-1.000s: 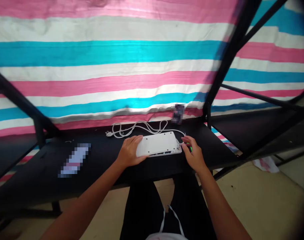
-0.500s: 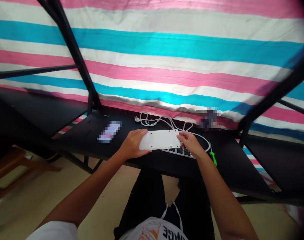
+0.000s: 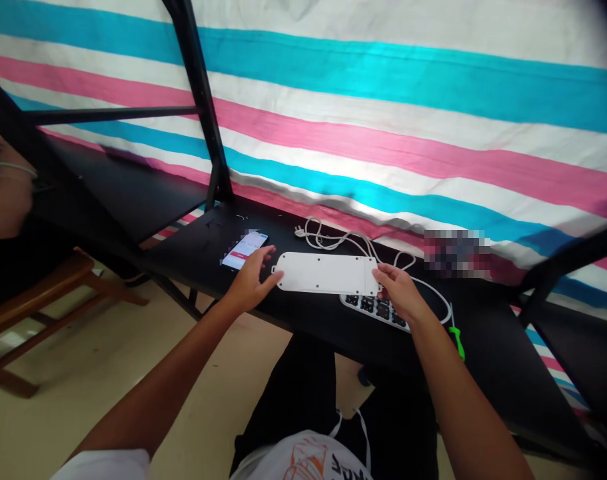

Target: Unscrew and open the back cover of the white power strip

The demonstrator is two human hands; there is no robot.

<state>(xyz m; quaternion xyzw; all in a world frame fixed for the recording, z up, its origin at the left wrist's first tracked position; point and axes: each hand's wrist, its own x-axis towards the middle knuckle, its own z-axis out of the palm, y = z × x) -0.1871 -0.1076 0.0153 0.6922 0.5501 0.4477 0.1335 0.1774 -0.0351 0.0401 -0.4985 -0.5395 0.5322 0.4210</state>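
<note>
Pinching the white cover (image 3: pixel 327 273) at its right edge, right hand (image 3: pixel 400 293); left hand (image 3: pixel 250 280) spread, bare table (image 3: pixel 193 250) beside.

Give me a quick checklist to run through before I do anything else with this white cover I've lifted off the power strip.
1. Cover held at both ends: the right hand grips the white cover at its right end; the left hand only touches the left end with spread fingers. Not ok.
2. Cover free of the power strip base: shifted to the left of it, sockets showing. Ok.
3. Plug out of the wall: it lies loose on the black table. Ok.
4. Green screwdriver within reach: beside the right forearm. Ok.
5. Screws accounted for: cannot tell.
6. Phone out of the way: close by the left fingers. Not ok.
</note>
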